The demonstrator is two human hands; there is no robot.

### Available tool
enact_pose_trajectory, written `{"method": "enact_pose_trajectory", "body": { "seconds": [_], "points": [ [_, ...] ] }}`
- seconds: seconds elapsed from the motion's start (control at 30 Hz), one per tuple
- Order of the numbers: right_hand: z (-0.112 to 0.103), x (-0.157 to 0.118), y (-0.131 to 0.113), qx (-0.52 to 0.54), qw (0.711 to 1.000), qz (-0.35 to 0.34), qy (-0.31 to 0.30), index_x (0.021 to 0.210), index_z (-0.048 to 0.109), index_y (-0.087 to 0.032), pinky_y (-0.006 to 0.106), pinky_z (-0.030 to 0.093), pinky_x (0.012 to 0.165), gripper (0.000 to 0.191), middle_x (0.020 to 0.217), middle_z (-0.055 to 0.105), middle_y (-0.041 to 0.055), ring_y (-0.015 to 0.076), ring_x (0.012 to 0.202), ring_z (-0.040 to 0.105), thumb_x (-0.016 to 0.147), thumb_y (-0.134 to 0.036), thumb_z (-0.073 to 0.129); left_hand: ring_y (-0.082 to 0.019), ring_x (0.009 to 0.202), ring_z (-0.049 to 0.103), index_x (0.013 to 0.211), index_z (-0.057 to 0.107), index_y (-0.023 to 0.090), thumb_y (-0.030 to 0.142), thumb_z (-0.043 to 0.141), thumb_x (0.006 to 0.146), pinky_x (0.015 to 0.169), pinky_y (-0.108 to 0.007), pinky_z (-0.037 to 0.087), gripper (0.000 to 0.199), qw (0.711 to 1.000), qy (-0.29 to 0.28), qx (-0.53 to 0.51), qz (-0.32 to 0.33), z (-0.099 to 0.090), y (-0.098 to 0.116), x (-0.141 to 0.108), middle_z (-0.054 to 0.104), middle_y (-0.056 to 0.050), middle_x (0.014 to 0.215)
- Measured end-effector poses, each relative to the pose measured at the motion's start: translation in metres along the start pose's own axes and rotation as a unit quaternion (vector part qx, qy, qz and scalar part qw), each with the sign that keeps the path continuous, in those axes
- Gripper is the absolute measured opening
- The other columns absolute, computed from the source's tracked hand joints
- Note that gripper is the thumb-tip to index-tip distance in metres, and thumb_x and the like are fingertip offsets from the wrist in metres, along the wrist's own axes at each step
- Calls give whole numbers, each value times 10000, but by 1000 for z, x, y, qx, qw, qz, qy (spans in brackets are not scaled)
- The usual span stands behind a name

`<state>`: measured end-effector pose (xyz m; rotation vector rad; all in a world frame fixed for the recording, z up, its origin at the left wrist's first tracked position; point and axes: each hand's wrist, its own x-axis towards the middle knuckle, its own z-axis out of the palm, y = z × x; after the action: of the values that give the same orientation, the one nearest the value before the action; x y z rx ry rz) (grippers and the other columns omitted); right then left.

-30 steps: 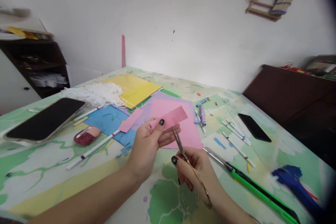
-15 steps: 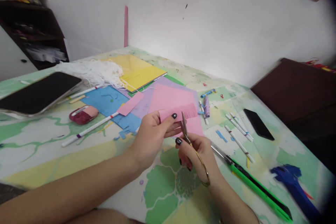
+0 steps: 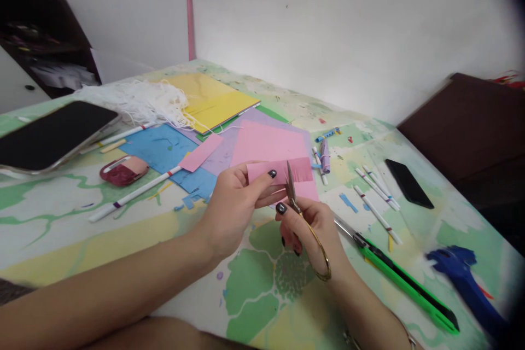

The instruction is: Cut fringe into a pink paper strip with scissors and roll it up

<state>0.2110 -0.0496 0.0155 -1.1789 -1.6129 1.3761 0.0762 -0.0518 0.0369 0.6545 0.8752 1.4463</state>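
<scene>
My left hand (image 3: pixel 240 199) pinches a strip of pink paper (image 3: pixel 278 167) between thumb and fingers. The right part of that strip is cut into a fine fringe. In my right hand (image 3: pixel 314 224) is a pair of gold-handled scissors (image 3: pixel 291 188), whose blades stand upright across the strip, just right of my left thumb. Under and behind the strip lies a larger pink sheet (image 3: pixel 266 142) on a purple sheet (image 3: pixel 221 161). A smaller pink paper piece (image 3: pixel 202 153) is at the end of a white stick (image 3: pixel 135 197) to the left.
Blue foam sheet (image 3: pixel 151 150), yellow pad (image 3: pixel 221 101), white yarn (image 3: pixel 139 101), tablet (image 3: pixel 57 134) and maroon case (image 3: pixel 124 170) lie left and behind. At right are several white sticks (image 3: pixel 377 213), a phone (image 3: pixel 409 183), a green cutter (image 3: pixel 410 281) with blade out, and a blue glue gun (image 3: pixel 463 279).
The camera view has tilted slightly down. The scissors have shifted a little along the strip's edge, their blades still at the paper; my left hand keeps its hold.
</scene>
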Motion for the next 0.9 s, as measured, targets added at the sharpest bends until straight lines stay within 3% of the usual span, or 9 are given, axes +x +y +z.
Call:
{"method": "enact_pose_trajectory", "body": {
  "seconds": [0.9],
  "points": [
    [8,-3,2,-6,1000,2,24,596,515,-155,163,256,331,391,392,449,-47,47,328,346,810,-480,553,-201,849,687,917,649,91,237,647,781,847,-330,519,199,1000,-28,-3,8,1,1,-7,729,-106,905]
  ]
}}
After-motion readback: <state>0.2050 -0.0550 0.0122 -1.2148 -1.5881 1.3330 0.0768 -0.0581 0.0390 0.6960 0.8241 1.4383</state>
